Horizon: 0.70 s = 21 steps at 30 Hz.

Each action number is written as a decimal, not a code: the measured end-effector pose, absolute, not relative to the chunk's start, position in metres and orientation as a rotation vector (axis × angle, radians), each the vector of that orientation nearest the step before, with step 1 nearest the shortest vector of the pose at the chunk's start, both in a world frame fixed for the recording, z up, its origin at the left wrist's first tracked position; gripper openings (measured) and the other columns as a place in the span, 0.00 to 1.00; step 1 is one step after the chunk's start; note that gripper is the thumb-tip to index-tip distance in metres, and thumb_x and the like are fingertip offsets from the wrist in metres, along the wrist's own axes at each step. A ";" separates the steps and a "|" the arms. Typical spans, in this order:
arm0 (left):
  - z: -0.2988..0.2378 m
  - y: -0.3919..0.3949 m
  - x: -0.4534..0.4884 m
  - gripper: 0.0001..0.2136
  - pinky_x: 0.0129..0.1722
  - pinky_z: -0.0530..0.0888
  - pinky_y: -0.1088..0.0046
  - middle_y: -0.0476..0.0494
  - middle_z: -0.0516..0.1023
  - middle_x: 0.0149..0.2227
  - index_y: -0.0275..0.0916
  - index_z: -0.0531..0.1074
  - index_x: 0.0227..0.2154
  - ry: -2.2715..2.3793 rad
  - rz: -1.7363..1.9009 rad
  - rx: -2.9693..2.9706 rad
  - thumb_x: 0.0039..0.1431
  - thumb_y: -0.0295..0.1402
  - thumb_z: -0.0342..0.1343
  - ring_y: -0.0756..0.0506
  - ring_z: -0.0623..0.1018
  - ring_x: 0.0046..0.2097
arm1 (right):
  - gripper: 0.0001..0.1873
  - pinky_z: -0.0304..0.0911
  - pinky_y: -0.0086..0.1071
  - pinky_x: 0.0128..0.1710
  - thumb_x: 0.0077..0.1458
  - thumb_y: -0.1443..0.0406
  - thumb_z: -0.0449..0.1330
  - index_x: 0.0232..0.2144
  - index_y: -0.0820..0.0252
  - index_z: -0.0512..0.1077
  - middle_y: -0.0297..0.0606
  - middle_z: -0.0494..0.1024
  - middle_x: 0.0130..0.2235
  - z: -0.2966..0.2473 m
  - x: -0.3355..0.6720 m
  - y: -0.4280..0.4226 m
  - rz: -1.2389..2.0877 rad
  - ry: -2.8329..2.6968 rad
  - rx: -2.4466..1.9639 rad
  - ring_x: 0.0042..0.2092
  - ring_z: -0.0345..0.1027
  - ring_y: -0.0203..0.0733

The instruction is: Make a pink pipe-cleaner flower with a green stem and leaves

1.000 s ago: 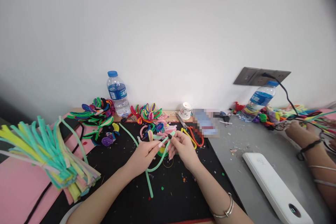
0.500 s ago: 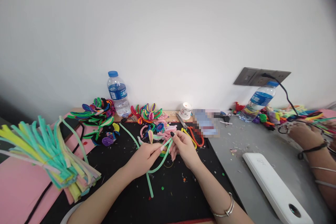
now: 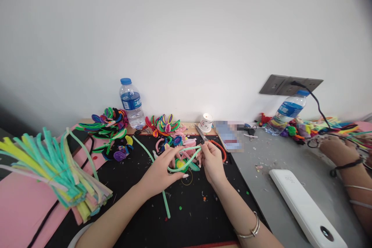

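My left hand (image 3: 161,172) and my right hand (image 3: 211,161) both pinch a light green pipe cleaner (image 3: 186,161) above the black mat (image 3: 186,217). The cleaner is bent into a flat loop between the two hands, and its long tail (image 3: 166,204) runs down toward me over the mat. My right fingertips hold the loop's far right end. Under the loop lies a small yellow and green piece (image 3: 180,164). Pink and coloured bent pieces (image 3: 174,139) lie just behind my hands.
A bundle of green and yellow pipe cleaners (image 3: 49,170) lies on pink sheets at left. Two water bottles (image 3: 132,103) (image 3: 286,112), a lit candle cup (image 3: 206,122), scissors (image 3: 215,148), a phone (image 3: 228,135) and a white power bank (image 3: 302,205) are around. Another person's forearm (image 3: 348,174) works at right.
My hands have bent the green pipe cleaner over into a loop; my right hand moved up and right with its end, my left hand slid forward under it.
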State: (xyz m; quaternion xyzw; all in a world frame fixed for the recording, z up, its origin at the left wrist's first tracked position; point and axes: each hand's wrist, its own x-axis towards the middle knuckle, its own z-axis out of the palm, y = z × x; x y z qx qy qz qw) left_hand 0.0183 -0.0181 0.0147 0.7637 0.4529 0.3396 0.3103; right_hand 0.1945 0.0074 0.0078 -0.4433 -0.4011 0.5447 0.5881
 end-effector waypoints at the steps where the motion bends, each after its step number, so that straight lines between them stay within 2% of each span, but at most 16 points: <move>1: 0.013 -0.018 0.018 0.31 0.36 0.67 0.72 0.48 0.67 0.35 0.47 0.58 0.56 1.211 0.882 2.042 0.48 0.38 0.58 0.48 0.66 0.31 | 0.15 0.51 0.22 0.12 0.50 0.55 0.57 0.23 0.59 0.61 0.27 0.65 0.16 0.008 0.194 0.007 1.275 -0.933 -1.031 0.14 0.55 0.29; 7: 0.007 -0.016 0.017 0.26 0.40 0.68 0.69 0.48 0.66 0.31 0.45 0.57 0.57 1.221 0.873 2.109 0.54 0.31 0.50 0.48 0.66 0.29 | 0.14 0.54 0.24 0.13 0.52 0.55 0.56 0.24 0.59 0.62 0.28 0.67 0.18 0.008 0.191 0.005 1.297 -0.977 -1.007 0.15 0.58 0.30; 13: 0.008 -0.016 0.017 0.27 0.54 0.61 0.61 0.48 0.68 0.31 0.45 0.59 0.56 1.187 0.898 2.126 0.51 0.27 0.49 0.46 0.70 0.34 | 0.14 0.56 0.24 0.13 0.51 0.56 0.57 0.24 0.60 0.62 0.29 0.68 0.18 0.007 0.191 0.006 1.301 -1.016 -1.024 0.15 0.58 0.30; 21: 0.010 -0.016 0.018 0.26 0.57 0.56 0.60 0.47 0.69 0.35 0.44 0.58 0.56 1.187 0.876 2.148 0.52 0.27 0.49 0.46 0.71 0.36 | 0.12 0.57 0.24 0.14 0.52 0.57 0.56 0.25 0.60 0.63 0.29 0.68 0.18 0.006 0.192 0.006 1.241 -1.048 -1.025 0.16 0.60 0.31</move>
